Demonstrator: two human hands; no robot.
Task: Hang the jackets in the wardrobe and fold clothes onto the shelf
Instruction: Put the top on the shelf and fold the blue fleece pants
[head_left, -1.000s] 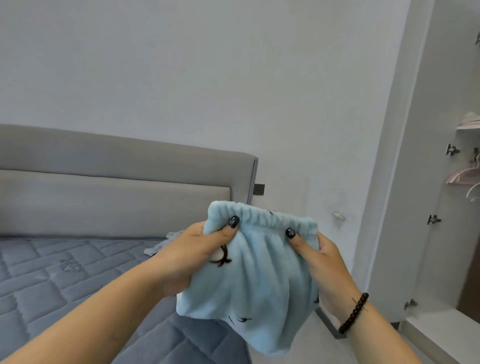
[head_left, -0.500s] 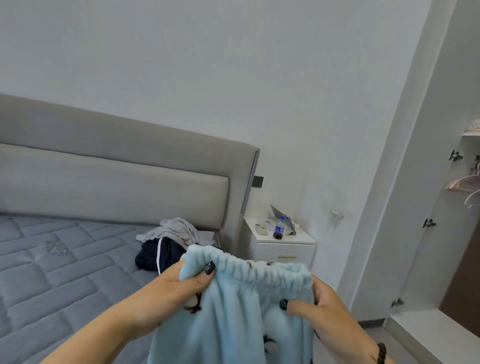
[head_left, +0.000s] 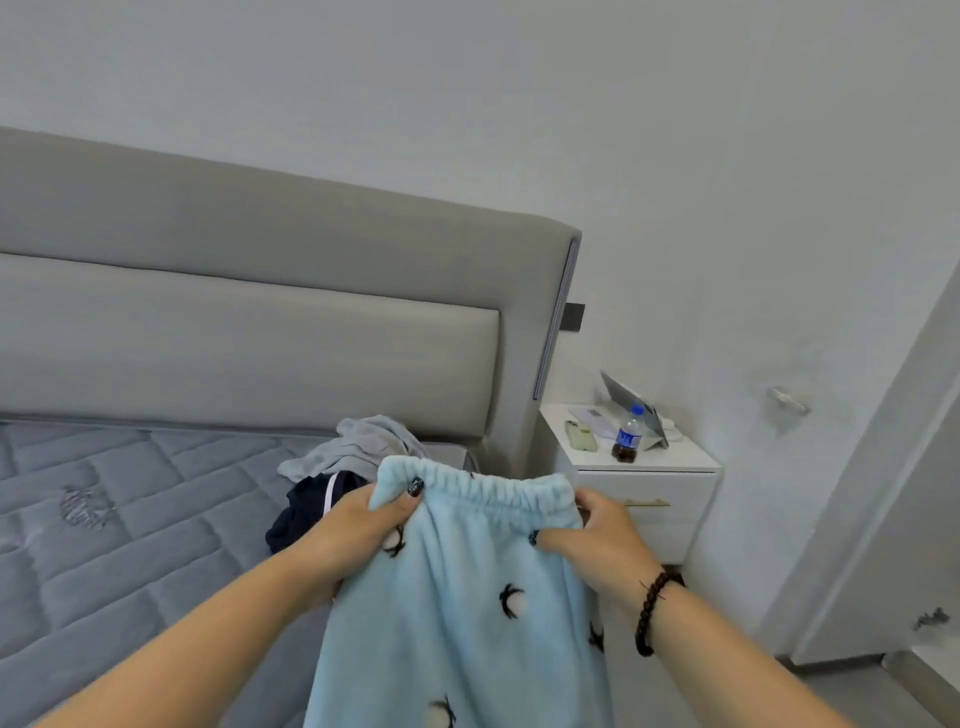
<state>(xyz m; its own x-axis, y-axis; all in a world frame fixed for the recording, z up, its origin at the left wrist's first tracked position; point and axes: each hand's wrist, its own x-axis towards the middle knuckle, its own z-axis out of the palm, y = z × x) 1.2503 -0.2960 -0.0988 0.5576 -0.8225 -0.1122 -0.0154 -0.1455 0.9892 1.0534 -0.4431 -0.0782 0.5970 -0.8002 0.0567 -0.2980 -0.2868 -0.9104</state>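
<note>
Both hands hold the light blue fleece pants (head_left: 467, 597) up by the elastic waistband — the left hand (head_left: 363, 525) pinching one corner, the right hand (head_left: 597, 530) gripping the other — so the legs hang down beside the bed (head_left: 130, 545). This looks like the folding step. Next, the legs likely need laying flat or bringing together. More clothes (head_left: 332, 467) wait on the mattress, near the nightstand (head_left: 649, 467).
</note>
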